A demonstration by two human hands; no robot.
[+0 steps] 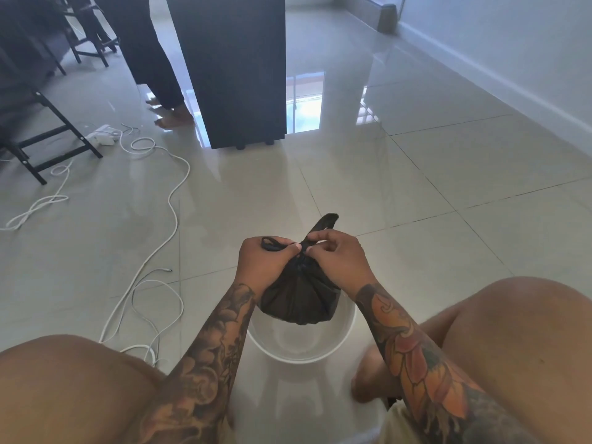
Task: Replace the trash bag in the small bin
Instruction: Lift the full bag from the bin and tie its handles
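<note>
**Bag neck held in both hands above the bin**

Landmark: small white bin, standing on the tiled floor between the person's bare knees.

- Nearest the camera: both forearms reach forward over the bin, left one coming in from its left, right one from its right.
- Black trash bag: bundled and gathered at the top, its lower part hanging at the bin's far rim and overlapping the opening. Bin interior below it shows bare white.
- Left hand, just above the bin: grip closed on the bag, fingers curled round a black loop of the bag's tie at the neck.
- Right hand, just above the bin and touching the left at the thumbs: grip closed on the bag, fingertips pinching the neck. One loose black tail stands up behind this hand.
- Left of the bin: white cables trail across the floor towards a white power strip.
- Beyond the bin: dark cabinet on small feet.
- Far left of the bin: black chair frame; a second person's bare feet beside the cabinet.
- Far right of the bin: white wall with skirting.
</note>
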